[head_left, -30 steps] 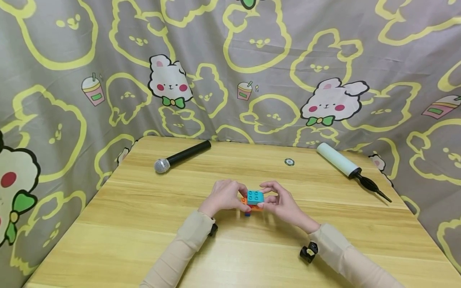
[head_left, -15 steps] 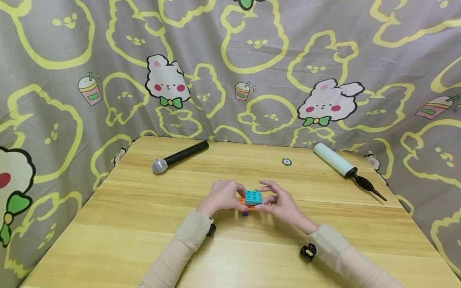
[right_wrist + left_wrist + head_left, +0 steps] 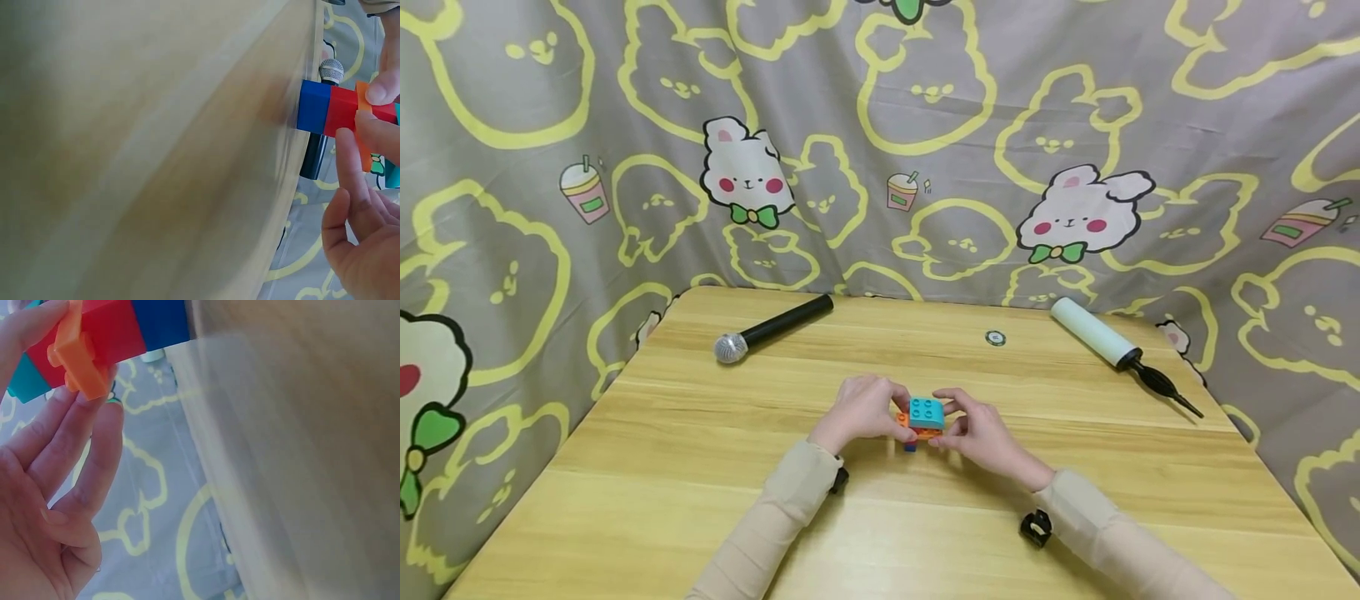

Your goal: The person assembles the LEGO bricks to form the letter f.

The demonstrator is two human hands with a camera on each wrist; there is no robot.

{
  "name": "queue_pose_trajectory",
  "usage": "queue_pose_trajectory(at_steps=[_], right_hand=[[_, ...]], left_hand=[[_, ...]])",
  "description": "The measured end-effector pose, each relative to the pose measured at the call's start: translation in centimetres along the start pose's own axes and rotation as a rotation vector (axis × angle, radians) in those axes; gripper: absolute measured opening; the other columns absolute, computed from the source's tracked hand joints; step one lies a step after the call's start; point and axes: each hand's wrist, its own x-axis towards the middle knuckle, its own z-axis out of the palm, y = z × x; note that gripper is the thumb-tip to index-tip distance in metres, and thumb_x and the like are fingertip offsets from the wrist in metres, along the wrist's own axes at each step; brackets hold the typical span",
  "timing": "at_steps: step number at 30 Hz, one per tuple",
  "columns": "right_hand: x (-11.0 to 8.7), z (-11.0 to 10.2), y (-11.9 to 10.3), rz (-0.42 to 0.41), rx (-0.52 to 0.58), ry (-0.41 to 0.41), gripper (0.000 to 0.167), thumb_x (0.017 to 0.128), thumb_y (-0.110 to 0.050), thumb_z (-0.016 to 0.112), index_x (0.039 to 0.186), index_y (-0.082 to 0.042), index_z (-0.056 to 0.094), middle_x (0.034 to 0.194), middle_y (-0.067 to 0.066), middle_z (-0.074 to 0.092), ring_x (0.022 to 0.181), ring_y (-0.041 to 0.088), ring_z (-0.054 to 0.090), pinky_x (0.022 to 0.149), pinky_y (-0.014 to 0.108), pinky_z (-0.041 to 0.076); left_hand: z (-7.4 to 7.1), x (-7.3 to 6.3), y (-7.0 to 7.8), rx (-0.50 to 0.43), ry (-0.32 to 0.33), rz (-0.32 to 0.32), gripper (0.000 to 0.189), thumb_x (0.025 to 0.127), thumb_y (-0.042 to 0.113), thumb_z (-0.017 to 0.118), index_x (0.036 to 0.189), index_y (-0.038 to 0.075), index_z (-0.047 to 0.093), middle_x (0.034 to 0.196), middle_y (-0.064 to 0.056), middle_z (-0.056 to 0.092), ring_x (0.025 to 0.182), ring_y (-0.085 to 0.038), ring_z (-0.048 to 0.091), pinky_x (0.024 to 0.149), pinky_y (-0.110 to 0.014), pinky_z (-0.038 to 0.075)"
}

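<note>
A small stack of toy building bricks stands on the wooden table (image 3: 715, 492) between the two hands. On top sits a teal brick (image 3: 927, 412). The wrist views show red bricks (image 3: 342, 111), an orange plate (image 3: 78, 350) crossing between them and a blue brick (image 3: 314, 106) at the bottom. From the left side, my left hand (image 3: 867, 408) pinches the stack at the orange plate, thumb nearest me. My right hand (image 3: 985, 433) holds the plate's right end between thumb and fingers, below the teal brick. Fingers hide part of the stack's sides.
A black microphone (image 3: 775, 327) lies at the back left. Toward the back right are a round chip (image 3: 996, 337) and a pale hand pump (image 3: 1093, 333) with a black nozzle. A patterned curtain (image 3: 842, 167) hangs right behind the table's far edge.
My right hand has shifted slightly down and its fingers have drawn in on the orange plate. My left hand keeps its grip, and the head view has turned a little.
</note>
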Motion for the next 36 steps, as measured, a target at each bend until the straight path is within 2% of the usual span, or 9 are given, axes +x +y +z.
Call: queue_pose_trajectory(at_steps=[7, 13, 22, 28, 33, 36], right_hand=[[-0.1, -0.2, 0.3, 0.020, 0.014, 0.018, 0.064, 0.075, -0.001, 0.078, 0.129, 0.006, 0.045, 0.103, 0.020, 0.065, 0.069, 0.008, 0.068, 0.062, 0.021, 0.053], [-0.2, -0.5, 0.4, 0.030, 0.029, 0.022, 0.064, 0.075, 0.000, 0.078, 0.129, 0.006, 0.045, 0.102, 0.020, 0.064, 0.071, 0.010, 0.069, 0.064, 0.020, 0.053], [-0.8, -1.2, 0.8, 0.049, 0.011, 0.022, 0.067, 0.074, -0.002, 0.079, 0.131, 0.004, 0.044, 0.103, 0.019, 0.063, 0.072, 0.010, 0.068, 0.066, 0.022, 0.054], [-1.5, -2.1, 1.3, 0.074, 0.058, 0.048, 0.067, 0.074, 0.000, 0.079, 0.130, 0.006, 0.044, 0.104, 0.021, 0.063, 0.073, 0.013, 0.069, 0.069, 0.023, 0.054], [-1.7, -2.6, 1.5, 0.153, 0.112, 0.113, 0.049, 0.074, -0.008, 0.081, 0.115, 0.004, 0.057, 0.102, 0.017, 0.067, 0.075, 0.013, 0.069, 0.068, 0.021, 0.053], [-1.8, -3.2, 1.7, 0.173, 0.111, 0.139, 0.037, 0.076, -0.012, 0.080, 0.105, 0.003, 0.063, 0.097, 0.015, 0.070, 0.075, 0.011, 0.069, 0.068, 0.021, 0.053]], left_hand=[[0.0, 0.0, 0.2, 0.090, 0.009, 0.006, 0.042, 0.059, 0.061, 0.082, 0.085, 0.031, 0.071, 0.091, 0.019, 0.071, 0.069, -0.003, 0.051, 0.059, -0.026, 0.033], [0.1, 0.0, 0.2, 0.099, 0.010, 0.021, 0.040, 0.061, 0.061, 0.081, 0.085, 0.031, 0.071, 0.090, 0.020, 0.071, 0.066, -0.002, 0.050, 0.056, -0.025, 0.032], [0.2, 0.0, 0.8, 0.095, -0.019, 0.022, 0.039, 0.064, 0.059, 0.080, 0.092, 0.033, 0.074, 0.094, 0.016, 0.072, 0.066, -0.003, 0.049, 0.055, -0.025, 0.032], [0.6, 0.3, 2.0, 0.093, 0.019, 0.042, 0.037, 0.065, 0.057, 0.080, 0.091, 0.032, 0.075, 0.092, 0.015, 0.072, 0.060, -0.003, 0.046, 0.052, -0.024, 0.032], [1.1, 0.5, 2.5, 0.082, 0.045, 0.047, 0.034, 0.069, 0.053, 0.079, 0.092, 0.027, 0.076, 0.091, 0.011, 0.073, 0.056, -0.005, 0.040, 0.048, -0.023, 0.029], [1.5, 0.9, 2.8, 0.047, 0.054, 0.044, 0.035, 0.075, 0.050, 0.076, 0.098, 0.024, 0.076, 0.096, 0.010, 0.073, 0.060, -0.006, 0.049, 0.049, -0.021, 0.028]])
